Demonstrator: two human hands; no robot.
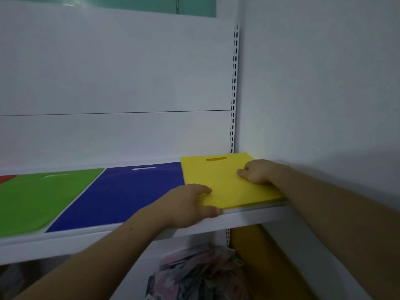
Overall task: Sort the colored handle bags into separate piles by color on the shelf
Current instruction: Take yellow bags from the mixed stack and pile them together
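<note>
On the white metal shelf, the left hand pinches the near corner of the flat yellow handle-bag pile against the wall while the right hand presses its top (grip unclear), beside the blue pile, green pile and red pile, with sorting seemingly near done.

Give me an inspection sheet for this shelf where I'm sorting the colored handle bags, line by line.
Surface: white shelf, bag piles side by side along it.
Job's things: from the left, red pile (only a sliver in view), green pile, blue pile, yellow pile at the right end; visible handle slots face the back.
Clutter: crumpled patterned bundle and dark yellow panel below the shelf.
Hands: left hand grips the yellow pile's front left corner; right hand rests on its right side, grip unclear.
Cables: nothing seen.
Surroundings: white back panel, slotted upright, plain wall at right.
</note>
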